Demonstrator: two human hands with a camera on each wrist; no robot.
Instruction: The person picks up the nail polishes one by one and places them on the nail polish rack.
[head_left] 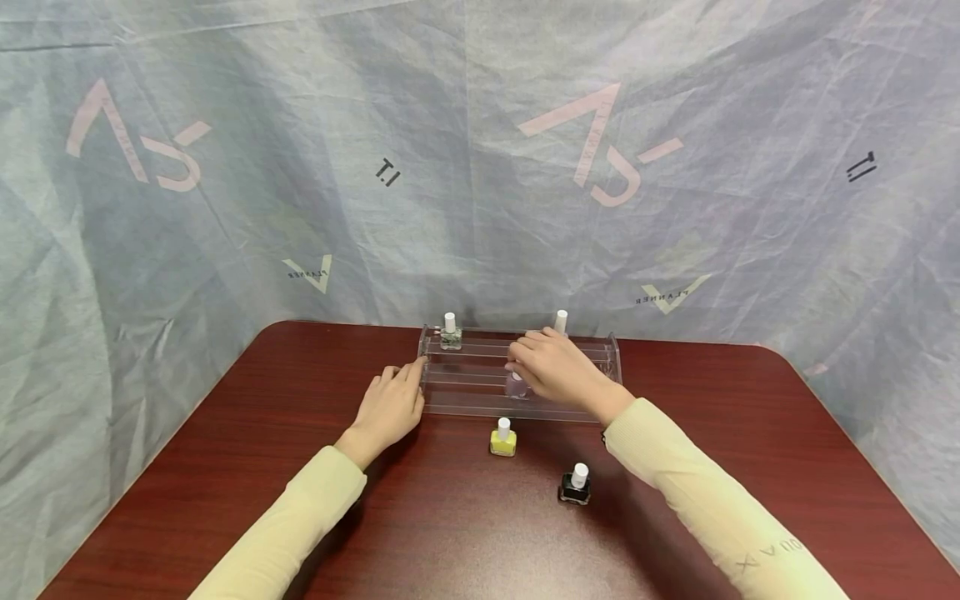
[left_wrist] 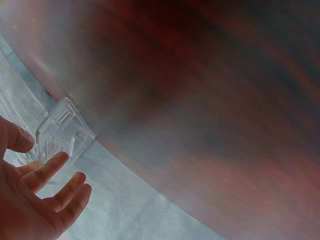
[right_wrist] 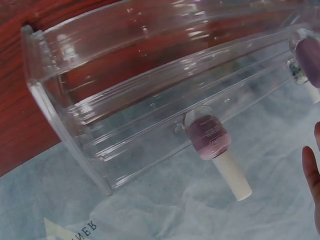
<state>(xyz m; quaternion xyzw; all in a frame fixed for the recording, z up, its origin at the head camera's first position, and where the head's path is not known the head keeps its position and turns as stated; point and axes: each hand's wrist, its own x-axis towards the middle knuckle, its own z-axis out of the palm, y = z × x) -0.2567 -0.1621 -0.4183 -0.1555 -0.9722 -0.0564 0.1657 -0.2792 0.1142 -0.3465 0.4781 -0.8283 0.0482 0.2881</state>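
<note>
A clear acrylic tiered rack (head_left: pixel 465 402) stands at the back of the table. My left hand (head_left: pixel 386 410) is at its left end panel (left_wrist: pixel 62 132), fingers extended and a fingertip against the panel. My right hand (head_left: pixel 558 371) reaches over the middle of the rack. Its fingers curl down around the white cap of a purple nail polish bottle (head_left: pixel 516 386), hiding most of the cap; the bottle's body (right_wrist: pixel 308 60) shows at the right wrist view's edge. On the back tier are a clear, speckled nail polish bottle (head_left: pixel 451 336) at left and another purple one (right_wrist: pixel 210 136) at right.
On the dark red table (head_left: pixel 450 525), in front of the rack, stand a yellow nail polish bottle (head_left: pixel 503 440) and, nearer and to the right, a black one (head_left: pixel 575 487). A grey printed cloth (head_left: pixel 450 208) hangs right behind the table's back edge.
</note>
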